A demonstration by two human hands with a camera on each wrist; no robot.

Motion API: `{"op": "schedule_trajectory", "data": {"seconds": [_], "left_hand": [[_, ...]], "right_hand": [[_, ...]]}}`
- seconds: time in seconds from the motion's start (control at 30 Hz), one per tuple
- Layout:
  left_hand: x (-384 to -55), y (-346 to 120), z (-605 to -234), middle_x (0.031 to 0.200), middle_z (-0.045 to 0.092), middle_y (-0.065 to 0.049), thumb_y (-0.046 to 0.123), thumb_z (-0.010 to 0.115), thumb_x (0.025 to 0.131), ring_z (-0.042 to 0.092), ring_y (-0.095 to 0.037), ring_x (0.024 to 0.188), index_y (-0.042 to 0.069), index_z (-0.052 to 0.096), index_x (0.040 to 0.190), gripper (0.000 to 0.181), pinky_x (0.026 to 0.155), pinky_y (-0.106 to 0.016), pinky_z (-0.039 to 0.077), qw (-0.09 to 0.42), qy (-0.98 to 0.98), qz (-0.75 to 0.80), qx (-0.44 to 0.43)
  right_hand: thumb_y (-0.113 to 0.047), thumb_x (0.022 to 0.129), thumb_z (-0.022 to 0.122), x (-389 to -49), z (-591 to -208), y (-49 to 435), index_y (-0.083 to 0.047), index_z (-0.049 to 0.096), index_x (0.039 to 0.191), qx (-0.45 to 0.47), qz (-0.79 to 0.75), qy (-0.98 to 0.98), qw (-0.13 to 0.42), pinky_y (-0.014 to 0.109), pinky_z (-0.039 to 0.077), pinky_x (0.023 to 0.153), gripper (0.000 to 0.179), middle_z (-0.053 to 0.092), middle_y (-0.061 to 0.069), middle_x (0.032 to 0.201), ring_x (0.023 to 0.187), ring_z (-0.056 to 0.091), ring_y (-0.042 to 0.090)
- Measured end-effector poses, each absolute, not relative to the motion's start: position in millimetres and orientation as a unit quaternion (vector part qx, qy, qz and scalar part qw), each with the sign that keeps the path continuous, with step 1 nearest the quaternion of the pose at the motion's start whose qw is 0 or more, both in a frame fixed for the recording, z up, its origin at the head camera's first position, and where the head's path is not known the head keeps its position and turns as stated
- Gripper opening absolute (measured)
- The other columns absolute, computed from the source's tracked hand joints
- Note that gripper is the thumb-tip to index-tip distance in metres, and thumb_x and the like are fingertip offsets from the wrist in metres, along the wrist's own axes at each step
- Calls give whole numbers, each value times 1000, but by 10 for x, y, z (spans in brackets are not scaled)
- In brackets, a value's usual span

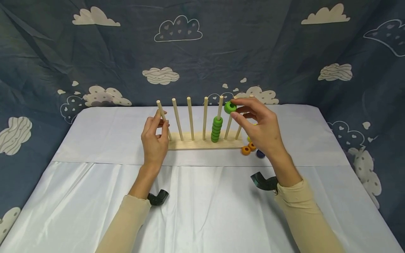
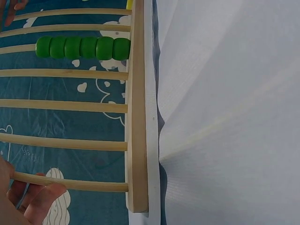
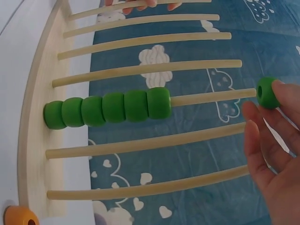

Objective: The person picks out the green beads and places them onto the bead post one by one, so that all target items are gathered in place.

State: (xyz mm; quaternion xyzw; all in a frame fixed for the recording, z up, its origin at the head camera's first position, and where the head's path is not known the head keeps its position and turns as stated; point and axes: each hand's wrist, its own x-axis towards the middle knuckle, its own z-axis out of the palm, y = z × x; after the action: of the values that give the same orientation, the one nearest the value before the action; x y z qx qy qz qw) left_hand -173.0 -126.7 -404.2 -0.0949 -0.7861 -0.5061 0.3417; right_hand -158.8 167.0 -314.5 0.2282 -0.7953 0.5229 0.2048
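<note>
A wooden base [image 1: 196, 144] carries a row of several upright pegs. One peg holds a stack of several green beads [image 1: 216, 129], with its upper part bare. My right hand [image 1: 261, 124] pinches another green bead [image 1: 230, 107] between thumb and finger. In the right wrist view, that bead [image 3: 267, 93] sits at the tip of the stacked peg, its hole facing the peg end; whether it touches is unclear. At the far left, my left hand [image 1: 155, 138] grips the outermost peg [image 2: 84, 183] between thumb and fingers.
Orange beads [image 1: 246, 150] and a dark blue bead [image 1: 260, 154] lie by the base's right end, with yellow ones partly hidden behind my right hand. A white cloth [image 1: 202, 207] covers the table. Behind it hangs a dark blue curtain [image 1: 221, 52] with cloud prints.
</note>
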Motion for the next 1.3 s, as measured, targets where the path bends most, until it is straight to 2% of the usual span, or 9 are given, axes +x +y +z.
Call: {"op": "schedule_trajectory", "data": {"seconds": [0.3,0.83,1.1,1.3], "left_hand": [[-1738,-1265,-4062,107,63,-21,5,63,103,72,-29,95,10,63,144,42,60,0,50,347,-786,-504,-92],[-1749,-1269,-4061,106,63,-21,7,62,104,72,-29,94,11,63,144,40,60,1,50,354,-788,-494,-95],[-1749,-1267,-4063,107,63,-21,7,63,103,72,-29,94,10,64,143,40,60,1,49,354,-787,-497,-92],[-1740,-1266,-4065,106,63,-21,7,62,104,71,-29,94,11,63,144,40,60,1,49,352,-789,-495,-91]], "right_hand": [[0,93,76,-1651,-3122,1584,-7,70,131,232,502,-797,242,12,58,84,39,71,11,123,102,67,-3],[-6,95,75,-1743,-3088,1479,-7,70,132,201,517,-792,254,13,59,84,38,69,9,124,94,71,7],[-4,94,75,-1766,-3081,1437,-7,71,129,213,518,-787,259,13,60,81,35,69,9,121,88,70,-3],[-6,94,75,-1767,-3086,1425,-6,71,129,211,519,-788,256,13,60,79,35,69,9,122,86,70,-1]]}}
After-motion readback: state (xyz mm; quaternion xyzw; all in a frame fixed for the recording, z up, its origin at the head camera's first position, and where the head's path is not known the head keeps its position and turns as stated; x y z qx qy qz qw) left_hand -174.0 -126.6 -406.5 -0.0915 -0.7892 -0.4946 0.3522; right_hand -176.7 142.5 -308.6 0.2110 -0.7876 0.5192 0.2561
